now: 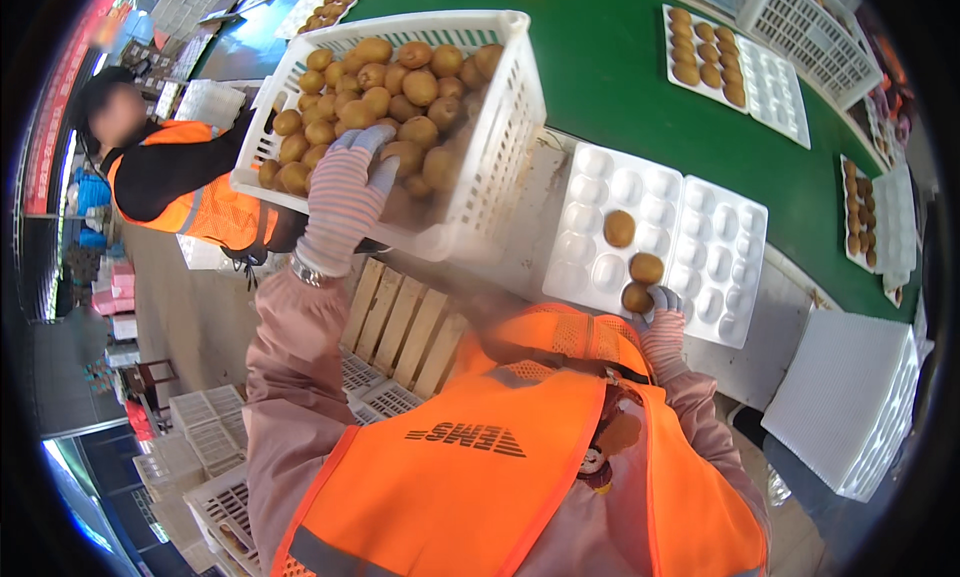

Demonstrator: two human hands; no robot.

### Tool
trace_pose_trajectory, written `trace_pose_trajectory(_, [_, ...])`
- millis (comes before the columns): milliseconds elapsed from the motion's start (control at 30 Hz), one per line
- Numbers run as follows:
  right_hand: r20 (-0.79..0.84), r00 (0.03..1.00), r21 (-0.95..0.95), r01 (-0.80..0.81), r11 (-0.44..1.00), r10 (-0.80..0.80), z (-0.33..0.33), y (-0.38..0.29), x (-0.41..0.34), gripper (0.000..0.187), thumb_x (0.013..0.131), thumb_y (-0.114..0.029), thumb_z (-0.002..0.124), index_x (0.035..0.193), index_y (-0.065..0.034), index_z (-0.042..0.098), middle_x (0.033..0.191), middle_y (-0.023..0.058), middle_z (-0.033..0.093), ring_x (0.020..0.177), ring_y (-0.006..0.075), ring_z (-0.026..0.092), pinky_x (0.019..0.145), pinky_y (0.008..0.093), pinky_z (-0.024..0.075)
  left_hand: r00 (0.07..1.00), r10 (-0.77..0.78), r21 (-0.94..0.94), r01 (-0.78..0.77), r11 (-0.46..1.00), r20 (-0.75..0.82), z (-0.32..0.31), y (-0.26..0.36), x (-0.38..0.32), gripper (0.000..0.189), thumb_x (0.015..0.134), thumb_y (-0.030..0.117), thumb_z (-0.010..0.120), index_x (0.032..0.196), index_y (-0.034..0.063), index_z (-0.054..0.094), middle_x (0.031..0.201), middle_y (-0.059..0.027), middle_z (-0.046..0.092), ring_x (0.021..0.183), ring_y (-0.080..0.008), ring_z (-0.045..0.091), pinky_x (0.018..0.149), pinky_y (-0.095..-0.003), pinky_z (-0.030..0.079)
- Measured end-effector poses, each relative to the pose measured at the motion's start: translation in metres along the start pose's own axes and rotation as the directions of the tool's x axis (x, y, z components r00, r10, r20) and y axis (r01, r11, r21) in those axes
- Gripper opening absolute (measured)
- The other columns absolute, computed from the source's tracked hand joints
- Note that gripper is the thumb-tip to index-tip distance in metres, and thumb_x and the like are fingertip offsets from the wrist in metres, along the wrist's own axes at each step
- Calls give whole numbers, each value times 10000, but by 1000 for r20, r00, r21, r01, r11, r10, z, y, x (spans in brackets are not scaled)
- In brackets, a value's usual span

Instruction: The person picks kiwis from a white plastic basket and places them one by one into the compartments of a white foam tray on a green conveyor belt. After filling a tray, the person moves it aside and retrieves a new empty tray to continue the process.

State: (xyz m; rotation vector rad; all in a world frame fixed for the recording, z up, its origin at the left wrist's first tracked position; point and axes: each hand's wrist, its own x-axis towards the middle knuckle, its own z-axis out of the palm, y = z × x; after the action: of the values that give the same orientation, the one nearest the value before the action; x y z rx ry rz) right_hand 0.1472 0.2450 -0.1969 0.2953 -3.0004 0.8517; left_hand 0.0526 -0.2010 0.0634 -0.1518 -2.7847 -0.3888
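My left hand (349,191), in a striped knit glove, reaches into a white plastic crate (510,138) heaped with brown kiwifruit (420,87). Its fingertips lie over the fruit; whether they grip one is hidden. At the near edge of a white molded plastic fruit tray (592,191), my right hand (664,314), gloved alike, has its thumb and fingers around a kiwifruit (637,298). Touching that fruit is a second one (646,267), and a third (619,228) sits in a cup farther up. The adjoining tray half (716,258) has bare cups.
A green conveyor belt (600,74) runs beyond the trays, carrying part-filled trays (705,56). Stacked trays (840,397) stand at right. A person in an orange vest (187,176) is close behind the crate at left. A wooden pallet (405,322) and more crates (214,427) lie below.
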Motion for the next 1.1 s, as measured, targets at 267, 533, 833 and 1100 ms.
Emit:
trace_pose_trajectory(267, [-98,952,88,298,950,-289,-63,-130,91,538,721,-120,791,1210,-65,573,1208,166,572,1093,379,574,922,450,490,832,135,207,-286,935,539,25,-59,33,672,711,277,814,1293,65,554,1225,-172,594,1126,-346,581,940,-416,493])
trace_pose_trajectory(533, [-141,739,186,673,716,-659,-88,-300,218,592,708,-162,812,1246,-56,589,1242,159,580,1097,374,596,917,440,517,780,110,-270,79,960,617,37,-89,78,502,884,328,698,1273,29,591,1152,-194,663,1103,-313,632,955,-373,493])
trace_pose_trajectory(833, [100,880,682,279,676,-464,-38,-330,285,733,763,-293,821,1378,-58,500,1268,217,592,1129,407,604,938,431,527,868,184,-715,241,656,461,17,-95,76,573,967,365,640,1376,-9,495,1075,-92,653,937,-130,645,855,-285,534])
trace_pose_trajectory(1100, [5,885,135,461,877,-465,-26,-330,293,615,854,-378,716,1316,-24,517,1179,267,622,1060,431,625,867,458,537,977,117,-549,0,836,177,37,-84,84,493,885,357,723,1198,-11,620,1040,-201,674,930,-308,676,810,-377,546])
